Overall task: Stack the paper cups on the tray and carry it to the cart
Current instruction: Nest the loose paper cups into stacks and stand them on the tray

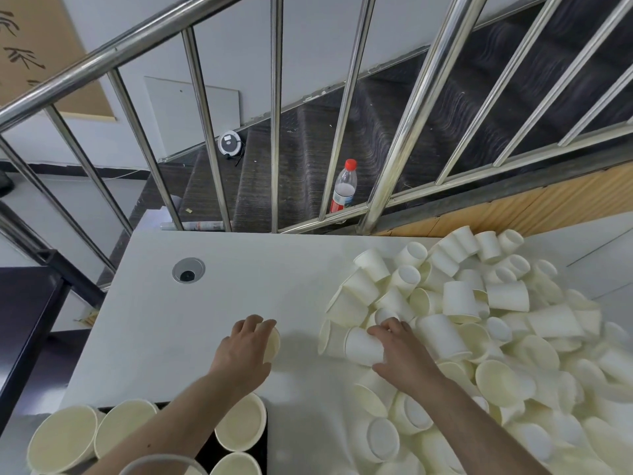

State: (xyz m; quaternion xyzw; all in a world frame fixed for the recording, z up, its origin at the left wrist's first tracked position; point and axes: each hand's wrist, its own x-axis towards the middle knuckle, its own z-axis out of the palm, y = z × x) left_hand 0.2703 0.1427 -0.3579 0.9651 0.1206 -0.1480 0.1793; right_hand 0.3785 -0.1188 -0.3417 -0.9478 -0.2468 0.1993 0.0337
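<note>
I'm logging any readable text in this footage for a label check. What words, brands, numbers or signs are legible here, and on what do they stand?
Nothing can be read in full.
Wall scroll: large black brush-written characters, cut off by the frame edge and blurred; unreadable.
Plastic bottle: red and blue label, print too small to read.
Rolled paper behind the table: printed marks, too blurred.
Paper cups: plain, no print visible.

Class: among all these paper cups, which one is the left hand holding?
The cup on the bare table, apart from the pile: the left hand grips it alone, its mouth facing right.
</note>
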